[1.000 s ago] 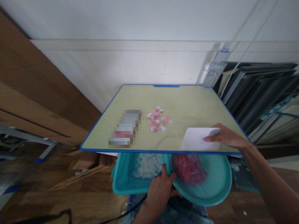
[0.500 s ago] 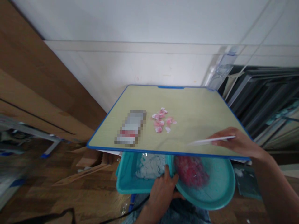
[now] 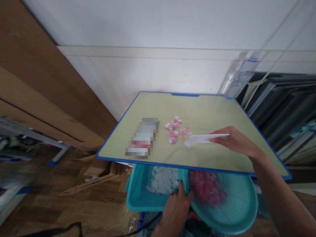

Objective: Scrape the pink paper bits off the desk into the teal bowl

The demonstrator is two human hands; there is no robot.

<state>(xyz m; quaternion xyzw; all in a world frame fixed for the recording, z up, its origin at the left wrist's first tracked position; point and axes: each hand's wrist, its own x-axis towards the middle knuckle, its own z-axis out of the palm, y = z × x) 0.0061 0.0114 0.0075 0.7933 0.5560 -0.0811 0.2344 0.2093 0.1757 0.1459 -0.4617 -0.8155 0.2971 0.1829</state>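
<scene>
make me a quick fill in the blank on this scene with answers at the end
1. The card held by the right hand is coloured ____.
2. The table has a rim coloured ____.
3. White scraps lie in the bin to the ____ of the round tray.
4. The bottle is near the table's far ____ corner.
Missing words: white; blue; left; right.

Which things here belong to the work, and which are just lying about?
In use, it seems:
white card, in right hand
pink pieces on table
teal bin and round tray, left hand where they meet

Apparently unrelated:
pixelated object
clear bottle
dark panels
</scene>
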